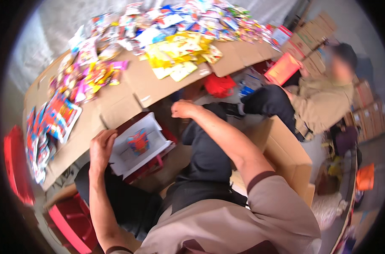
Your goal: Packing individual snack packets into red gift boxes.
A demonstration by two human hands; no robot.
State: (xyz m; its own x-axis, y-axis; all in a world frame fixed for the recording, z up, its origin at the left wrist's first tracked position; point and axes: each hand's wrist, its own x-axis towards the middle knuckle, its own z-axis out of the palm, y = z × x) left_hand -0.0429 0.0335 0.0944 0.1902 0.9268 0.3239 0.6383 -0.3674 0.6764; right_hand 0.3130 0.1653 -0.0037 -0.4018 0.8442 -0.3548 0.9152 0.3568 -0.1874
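Observation:
A white-lined box stands between the person's knees, with a red and blue snack packet inside. My left hand is at the box's left edge, fingers bent; whether it grips the edge cannot be told. My right hand hangs above the right knee near the table edge, fingers curled, with nothing visible in it. On the cardboard-covered table lie red and blue packets at the left, mixed purple and yellow wrapped sweets, and yellow packets farther back.
A heap of snack packets lines the table's back. A person sits at the right holding an orange-red box. An open cardboard box stands by my right elbow. Red boxes are at the left. A red bag lies below the table edge.

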